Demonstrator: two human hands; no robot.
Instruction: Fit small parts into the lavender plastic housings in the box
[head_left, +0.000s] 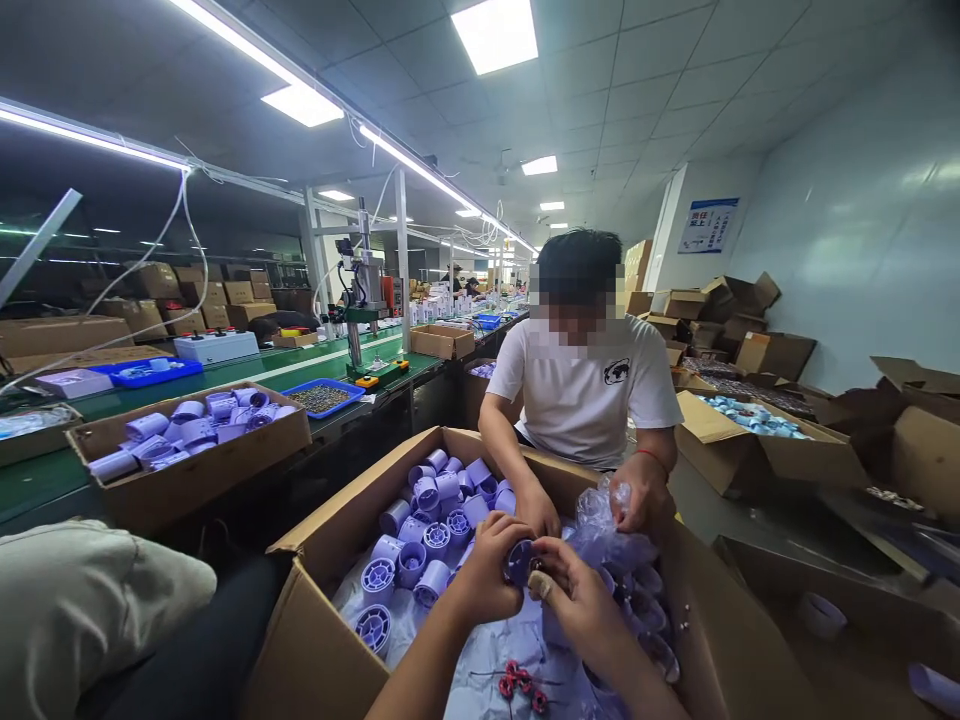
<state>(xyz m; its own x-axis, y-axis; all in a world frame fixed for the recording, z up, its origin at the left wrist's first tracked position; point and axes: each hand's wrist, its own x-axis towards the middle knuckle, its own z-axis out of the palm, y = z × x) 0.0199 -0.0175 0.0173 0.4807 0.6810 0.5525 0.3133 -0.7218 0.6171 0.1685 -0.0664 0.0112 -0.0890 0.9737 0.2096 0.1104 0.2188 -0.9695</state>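
Note:
My left hand (491, 565) is wrapped round a purple plastic cylinder (518, 563), held above the large carton with one end facing my right hand. My right hand (574, 590) has its fingers pinched together at that end. Something small and dark sits between the fingertips, too small to name. Below my hands, several small red parts with thin wires (511, 682) lie on white plastic sheeting (480, 650). Many similar purple cylinders (436, 537) fill the carton's left side, some showing spoked ends. More purple pieces (645, 610) lie on the right, partly under clear plastic.
Across the carton (352, 490) sits a person in a white shirt (577, 390), both hands inside it, one on clear plastic bags (600, 510). On the left, a green conveyor (285, 365) carries a box of purple cylinders (202, 480) and a blue tray (322, 397). Open cartons (739, 450) crowd the right.

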